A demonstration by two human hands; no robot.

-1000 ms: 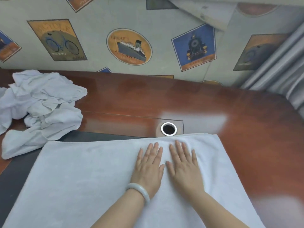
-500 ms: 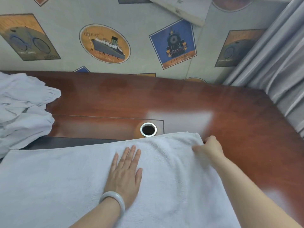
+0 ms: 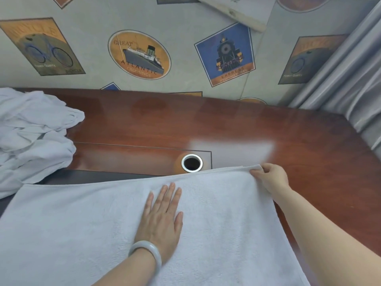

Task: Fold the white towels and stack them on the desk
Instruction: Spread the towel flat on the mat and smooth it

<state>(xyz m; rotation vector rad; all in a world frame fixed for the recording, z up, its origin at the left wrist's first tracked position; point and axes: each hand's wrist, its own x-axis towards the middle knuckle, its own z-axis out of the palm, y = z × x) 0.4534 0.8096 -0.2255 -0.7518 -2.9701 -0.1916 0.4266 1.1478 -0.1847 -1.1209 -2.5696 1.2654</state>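
The spread towel [image 3: 82, 234] on the surface [image 3: 268, 129] runs off frame at 6 o'clock. The left hand [image 3: 160, 219] lies flat on it, fingers [image 3: 171, 193] straight; the right hand [image 3: 270, 176] pinches its 1 o'clock corner. Crumpled towels [image 3: 31, 137] are cropped at 9 o'clock.

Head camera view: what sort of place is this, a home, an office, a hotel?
Probably a hotel or guest room, not certain. A glossy wooden desk with a cable hole stands against vintage travel-poster wallpaper, a grey curtain hangs at right, and plain white towels are heaped on the desk.
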